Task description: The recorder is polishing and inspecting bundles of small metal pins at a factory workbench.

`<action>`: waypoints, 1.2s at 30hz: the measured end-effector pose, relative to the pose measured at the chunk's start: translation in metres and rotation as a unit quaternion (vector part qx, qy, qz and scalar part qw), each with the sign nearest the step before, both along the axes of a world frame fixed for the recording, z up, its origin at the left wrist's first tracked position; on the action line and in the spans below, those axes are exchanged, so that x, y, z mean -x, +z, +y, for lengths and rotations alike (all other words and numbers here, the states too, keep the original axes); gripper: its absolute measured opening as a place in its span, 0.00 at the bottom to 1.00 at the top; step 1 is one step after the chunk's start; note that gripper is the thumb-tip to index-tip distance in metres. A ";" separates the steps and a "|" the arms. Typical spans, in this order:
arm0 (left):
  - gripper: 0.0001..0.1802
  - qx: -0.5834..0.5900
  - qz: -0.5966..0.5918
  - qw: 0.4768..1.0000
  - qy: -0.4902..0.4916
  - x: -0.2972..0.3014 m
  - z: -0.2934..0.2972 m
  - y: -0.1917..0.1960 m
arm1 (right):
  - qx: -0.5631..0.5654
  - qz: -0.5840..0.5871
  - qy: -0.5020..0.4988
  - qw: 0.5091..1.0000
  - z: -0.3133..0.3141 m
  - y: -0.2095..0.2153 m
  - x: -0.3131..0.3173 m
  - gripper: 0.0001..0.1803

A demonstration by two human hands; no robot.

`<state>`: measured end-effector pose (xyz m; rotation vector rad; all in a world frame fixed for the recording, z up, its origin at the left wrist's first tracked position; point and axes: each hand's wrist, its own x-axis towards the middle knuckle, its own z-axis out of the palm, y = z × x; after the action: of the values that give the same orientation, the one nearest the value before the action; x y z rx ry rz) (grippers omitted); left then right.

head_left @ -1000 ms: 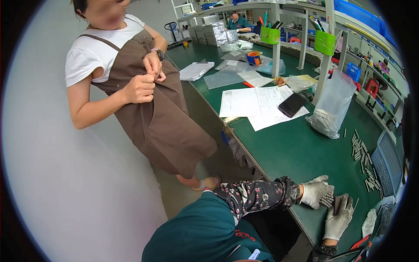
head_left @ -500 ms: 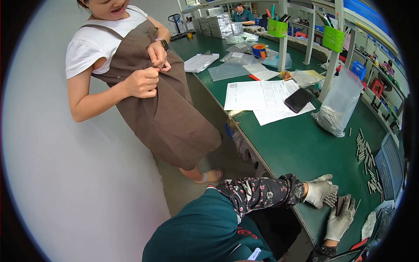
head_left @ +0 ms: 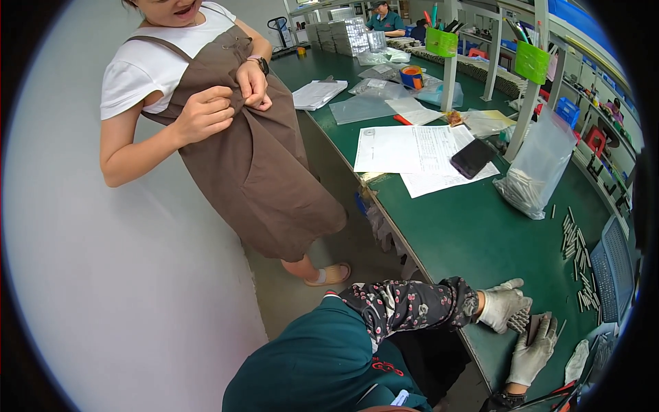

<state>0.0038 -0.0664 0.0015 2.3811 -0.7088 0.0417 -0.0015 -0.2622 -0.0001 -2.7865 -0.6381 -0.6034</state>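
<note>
My left hand (head_left: 497,307), in a white work glove grey with dirt, is closed around a bundle of short metal rods (head_left: 519,320) at the bench's near edge. The rods' round ends face my right hand (head_left: 533,356), gloved the same way. Between that hand's thumb and fingers sits a dark brown flat piece (head_left: 533,329), close against the rod ends; whether they touch I cannot tell. A thin rod (head_left: 562,329) lies just beyond the right fingertips. Farther along the green bench (head_left: 473,233) many loose metal rods (head_left: 575,240) are scattered.
A blue basket (head_left: 613,268) stands at the right, near a clear bag of rods (head_left: 525,182). Papers (head_left: 391,151) and a black phone (head_left: 472,158) lie farther off. A white cloth or glove (head_left: 576,362) is beside my right hand. A person in a brown apron (head_left: 254,185) stands at the left.
My view has shifted slightly. Both my hands stay almost in place on the rods and the brown piece. The standing person's hands have moved a little apart.
</note>
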 end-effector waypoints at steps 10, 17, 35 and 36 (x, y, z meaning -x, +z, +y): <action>0.29 0.012 0.002 1.000 0.011 0.007 -0.002 0.000 | -0.019 -0.029 -0.018 0.999 0.006 0.004 0.007 0.33; 0.28 0.025 0.009 1.000 -0.007 0.005 -0.008 -0.003 | -0.113 -0.050 -0.024 0.992 -0.008 0.023 0.017 0.27; 0.34 -0.041 -0.002 0.999 0.003 0.006 -0.002 0.006 | -0.062 -0.123 -0.117 0.983 0.004 0.061 0.026 0.13; 0.34 -0.039 -0.002 0.999 0.008 0.006 -0.002 0.003 | -0.097 -0.138 -0.043 0.985 0.012 0.062 0.031 0.14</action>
<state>-0.0021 -0.0681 0.0046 2.4628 -0.7055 0.0265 -0.0324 -0.2500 0.0615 -2.5805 -0.4806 -1.0245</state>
